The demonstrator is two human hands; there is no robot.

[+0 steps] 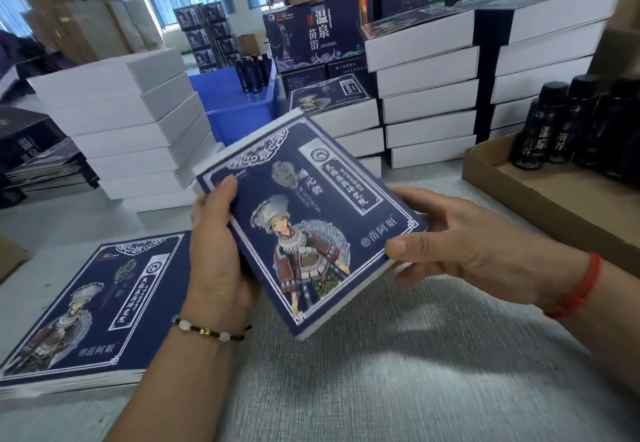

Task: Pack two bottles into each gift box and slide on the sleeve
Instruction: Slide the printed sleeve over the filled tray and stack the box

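I see grey table under everything. White box stacks behind and left of gift box; more white stacks behind and right of it. Cardboard tray right of gift box, dark bottles standing in it. Flat sleeve pile left of gift box, on table. Gift box, blue sleeve on, held tilted above table. Left hand grips its left edge, thumb on top. Right hand pinches its right edge, fingers curled under.
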